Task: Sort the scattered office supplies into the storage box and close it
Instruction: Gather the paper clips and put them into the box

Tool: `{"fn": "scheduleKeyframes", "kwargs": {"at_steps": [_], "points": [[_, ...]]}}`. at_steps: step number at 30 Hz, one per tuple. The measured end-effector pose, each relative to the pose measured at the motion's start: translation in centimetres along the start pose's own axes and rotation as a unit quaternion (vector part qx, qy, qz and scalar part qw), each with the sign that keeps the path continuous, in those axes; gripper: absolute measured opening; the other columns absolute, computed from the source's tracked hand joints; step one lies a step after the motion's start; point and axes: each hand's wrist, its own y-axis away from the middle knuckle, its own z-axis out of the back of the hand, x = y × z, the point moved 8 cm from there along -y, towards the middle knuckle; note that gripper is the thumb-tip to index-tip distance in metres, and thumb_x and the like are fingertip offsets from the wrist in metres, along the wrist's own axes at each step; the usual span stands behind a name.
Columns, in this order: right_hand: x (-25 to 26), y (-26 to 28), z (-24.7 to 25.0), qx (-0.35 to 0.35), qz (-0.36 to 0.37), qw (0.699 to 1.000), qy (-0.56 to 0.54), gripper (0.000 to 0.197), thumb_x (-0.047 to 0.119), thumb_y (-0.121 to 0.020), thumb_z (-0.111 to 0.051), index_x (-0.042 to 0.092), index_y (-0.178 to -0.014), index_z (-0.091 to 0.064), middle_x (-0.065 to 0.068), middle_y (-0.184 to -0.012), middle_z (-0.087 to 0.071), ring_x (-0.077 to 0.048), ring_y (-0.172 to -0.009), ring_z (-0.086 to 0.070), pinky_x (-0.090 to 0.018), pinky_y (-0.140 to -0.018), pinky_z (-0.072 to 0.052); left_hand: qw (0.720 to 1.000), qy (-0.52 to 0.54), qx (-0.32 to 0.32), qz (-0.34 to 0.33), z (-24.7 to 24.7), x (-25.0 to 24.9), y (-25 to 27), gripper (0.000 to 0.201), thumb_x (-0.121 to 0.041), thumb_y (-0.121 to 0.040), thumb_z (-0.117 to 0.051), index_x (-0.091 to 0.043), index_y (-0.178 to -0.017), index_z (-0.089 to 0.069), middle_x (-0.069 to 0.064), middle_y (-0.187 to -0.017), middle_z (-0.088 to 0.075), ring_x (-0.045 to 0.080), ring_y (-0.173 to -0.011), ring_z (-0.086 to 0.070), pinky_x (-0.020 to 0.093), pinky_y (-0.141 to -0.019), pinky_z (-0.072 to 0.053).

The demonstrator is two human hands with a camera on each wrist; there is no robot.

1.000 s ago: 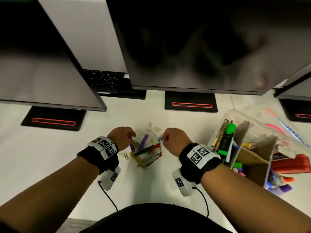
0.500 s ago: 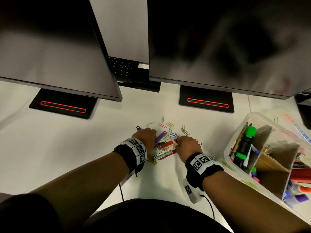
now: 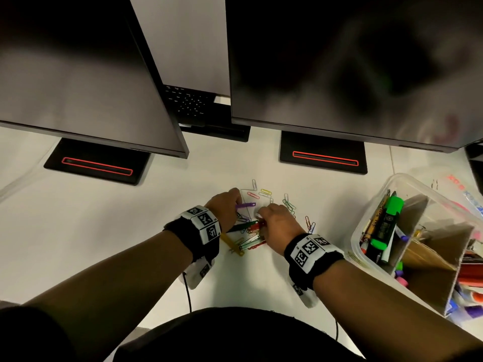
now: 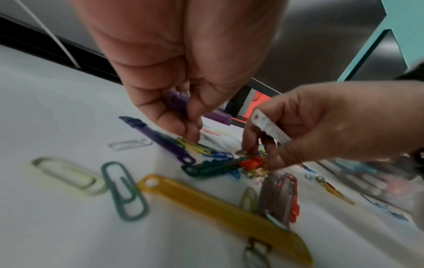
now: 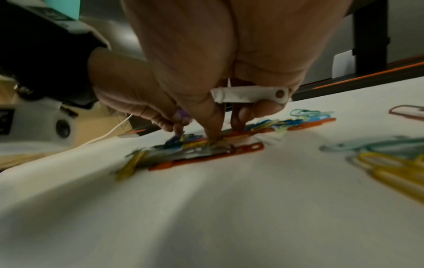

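Gathering the loose clips and fastener strips from the white desk (image 3: 91, 244) is, in my judgement, the step in hand, and I would do it well by raking the pile together before lifting, since thin flat pieces are likely to slide from a pinch. My left hand (image 3: 226, 207) is curled around a purple strip (image 3: 247, 205), its fingertips (image 4: 190, 134) down on the pile beside a second purple strip (image 4: 158, 139). My right hand (image 3: 277, 220) grips a white strip (image 5: 250, 95) against the palm while its fingertips (image 5: 214, 135) press into the heap. Counted where I can: two purple strips, one white, one dark green strip (image 4: 211, 167), one yellow strip (image 4: 220, 212), and at least two red strips (image 5: 206, 157); a few grey ones lie stacked by the yellow one, too blurred to number. The paper clips (image 3: 265, 193) are many and overlapping, so I give no figure. The storage box (image 3: 366, 226), a single clear tub, stands open well to the right of the pile, with cardboard dividers (image 3: 428, 246) inside and one green highlighter (image 3: 386, 226) among pens in its near compartment. Its lid (image 3: 465, 194) appears to lie beyond it. Behind stand two monitors (image 3: 339, 61) on two red-lined bases (image 3: 324, 158).
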Motion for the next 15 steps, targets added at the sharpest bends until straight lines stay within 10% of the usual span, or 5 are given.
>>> {"fn": "scheduleKeyframes", "kwargs": {"at_steps": [6, 9, 15], "points": [[-1.0, -0.2, 0.0, -0.001, -0.006, 1.0, 0.028, 0.022, 0.014, -0.092, -0.047, 0.007, -0.109, -0.061, -0.012, -0.112, -0.058, -0.03, -0.111, -0.046, -0.034, -0.092, -0.038, 0.999, -0.019, 0.021, -0.031, -0.7, 1.1, 0.5, 0.019, -0.012, -0.088, -0.047, -0.008, -0.107, -0.051, 0.011, -0.109, -0.061, 0.022, -0.084, -0.053, 0.024, -0.067, -0.041], [-1.1, 0.2, 1.0, -0.028, -0.013, 0.999, -0.011, 0.016, 0.015, -0.091, -0.05, 0.008, -0.099, -0.061, -0.014, -0.102, -0.064, -0.031, -0.102, -0.052, -0.032, -0.081, -0.041, 0.991, -0.101, 0.049, -0.073, -1.6, 1.1, 0.8, 0.028, -0.027, -0.087, -0.053, -0.014, -0.111, -0.052, 0.007, -0.114, -0.058, 0.021, -0.098, -0.054, 0.029, -0.083, -0.046], [1.1, 1.7, -1.1, 0.062, 0.055, 0.997, 0.007, 0.03, 0.02, -0.091, -0.052, 0.018, -0.121, -0.056, -0.011, -0.111, -0.064, -0.029, -0.104, -0.058, -0.032, -0.083, -0.045, 0.981, -0.166, 0.045, -0.09, -2.1, 0.7, 0.7, 0.023, -0.022, -0.09, -0.052, -0.016, -0.112, -0.054, 0.004, -0.12, -0.05, 0.024, -0.109, -0.053, 0.035, -0.092, -0.046]]}}
